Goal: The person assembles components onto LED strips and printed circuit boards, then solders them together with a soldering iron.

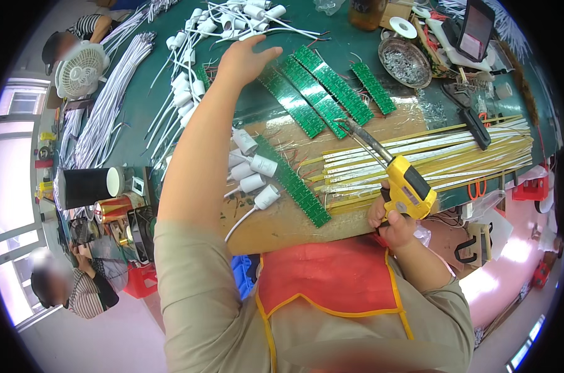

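Observation:
My left hand [246, 61] is stretched across the bench, its fingers apart with nothing seen in them. Just beyond it lies a pile of white cylindrical parts with cables [232, 23]. Wrapped round the grip of a yellow soldering gun [412, 188] is my right hand [394, 225]. The gun's metal tip points up and left, over the end of a green circuit board panel [313, 99]. Other green panels lie beside it, and a long one [297, 186] is nearer to me. Several more white parts [263, 165] lie along that one's left side.
Yellow-edged white strips [481, 149] are spread on the right, with a black-handled tool [475, 127] across them. Farther back are a metal bowl [405, 62] and a propped-up phone [476, 31]. Bundled white cables [111, 102] and a fan [82, 69] stand left. Two people are on the left.

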Available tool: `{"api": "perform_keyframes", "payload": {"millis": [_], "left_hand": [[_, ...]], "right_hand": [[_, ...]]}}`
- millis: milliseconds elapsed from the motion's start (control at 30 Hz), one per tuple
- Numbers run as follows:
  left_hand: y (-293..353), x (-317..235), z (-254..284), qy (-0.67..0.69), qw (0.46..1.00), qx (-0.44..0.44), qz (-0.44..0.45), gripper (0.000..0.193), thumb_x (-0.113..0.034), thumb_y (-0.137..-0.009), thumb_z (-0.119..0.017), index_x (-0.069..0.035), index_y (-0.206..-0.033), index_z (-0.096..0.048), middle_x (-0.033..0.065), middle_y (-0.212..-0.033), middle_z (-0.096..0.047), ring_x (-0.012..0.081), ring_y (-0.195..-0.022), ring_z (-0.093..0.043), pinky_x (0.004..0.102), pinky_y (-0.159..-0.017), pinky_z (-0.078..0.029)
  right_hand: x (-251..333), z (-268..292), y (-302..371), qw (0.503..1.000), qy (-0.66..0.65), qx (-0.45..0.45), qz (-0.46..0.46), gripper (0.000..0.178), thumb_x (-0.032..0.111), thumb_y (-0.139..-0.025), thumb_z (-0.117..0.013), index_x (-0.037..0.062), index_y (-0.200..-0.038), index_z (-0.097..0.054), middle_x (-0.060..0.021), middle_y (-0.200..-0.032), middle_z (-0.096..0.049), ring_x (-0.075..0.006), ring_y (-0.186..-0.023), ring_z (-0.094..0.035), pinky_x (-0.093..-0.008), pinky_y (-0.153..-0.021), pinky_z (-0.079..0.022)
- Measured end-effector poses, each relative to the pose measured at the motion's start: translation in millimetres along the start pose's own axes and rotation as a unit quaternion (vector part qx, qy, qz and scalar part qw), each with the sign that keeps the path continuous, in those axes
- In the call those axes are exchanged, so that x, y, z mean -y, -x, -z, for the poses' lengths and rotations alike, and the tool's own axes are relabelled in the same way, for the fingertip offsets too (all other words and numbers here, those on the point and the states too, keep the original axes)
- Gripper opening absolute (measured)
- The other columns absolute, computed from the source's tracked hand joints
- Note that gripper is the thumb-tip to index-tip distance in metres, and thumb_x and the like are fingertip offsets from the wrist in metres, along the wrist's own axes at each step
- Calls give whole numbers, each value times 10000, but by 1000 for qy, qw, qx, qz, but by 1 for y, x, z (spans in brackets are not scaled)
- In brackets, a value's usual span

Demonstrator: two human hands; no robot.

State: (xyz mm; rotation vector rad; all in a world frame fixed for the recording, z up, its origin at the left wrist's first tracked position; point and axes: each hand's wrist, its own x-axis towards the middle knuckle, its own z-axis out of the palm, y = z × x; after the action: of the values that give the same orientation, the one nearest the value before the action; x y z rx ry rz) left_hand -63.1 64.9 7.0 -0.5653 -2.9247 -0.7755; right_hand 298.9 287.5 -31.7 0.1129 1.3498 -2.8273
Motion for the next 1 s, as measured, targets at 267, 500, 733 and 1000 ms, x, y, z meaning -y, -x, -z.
{"api": "perform_keyframes", "payload": {"millis": [267,500,733,1000], "left_hand": [[2,0,36,134,971,-159,115,384,-411,-810,-652,-62,-948,-729,156,-839,-702,284,-783,-659,352,-759,-494],[170,-46,107,340,925,-137,103,226,-191,-828,-685,32,-857,-715,63,-821,-687,101,-764,-575,253,-711,-444],[312,12,107,402,900,57,162,130,-69,-757,-719,37,-827,-695,107,-853,-693,148,-772,-622,273,-680,-470],[308,-22,107,30,999,41,4,333,-166,-665,-785,-60,-953,-655,123,-1129,-617,335,-1019,-577,419,-869,-456]], "right_hand": [[-2,-1,0,1000,-1,-6,7,626,244,-846,-684,28,-1355,-392,-67,-775,-486,-169,-628,-481,-307,-577,-422],[0,1,-2,999,15,-33,22,643,278,-833,-689,9,-1336,-391,-64,-765,-493,-169,-603,-490,-307,-552,-426],[0,0,-4,1000,17,-15,-1,651,297,-832,-689,5,-1331,-390,-55,-751,-502,-151,-585,-487,-295,-545,-429],[1,-3,-4,999,47,-18,-7,676,315,-824,-694,16,-1339,-375,-44,-748,-489,-149,-597,-476,-292,-550,-410]]}}
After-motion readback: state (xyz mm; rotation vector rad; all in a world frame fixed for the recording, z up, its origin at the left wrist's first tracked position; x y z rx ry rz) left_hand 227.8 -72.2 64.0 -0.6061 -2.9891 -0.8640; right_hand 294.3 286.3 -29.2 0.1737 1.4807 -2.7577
